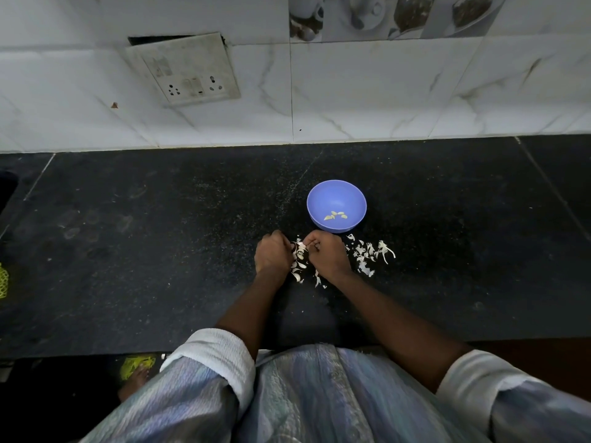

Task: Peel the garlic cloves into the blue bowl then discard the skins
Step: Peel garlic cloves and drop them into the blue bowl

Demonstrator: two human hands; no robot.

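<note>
While both fists sit low on the black counter, the left hand and right hand curl inward toward each other, fingertips nearly meeting over a scatter of skins. Both hands clenched; something small seems pinched between them, but can't tell if it's a clove or just skin. Blue bowl stands just beyond the right hand, upright, with a few peeled cloves on its bottom. More skins lie to the right of the right hand, near the bowl, not touching it. Tiled wall behind, with a switch plate up left. Sleeves rolled to the elbows.
</note>
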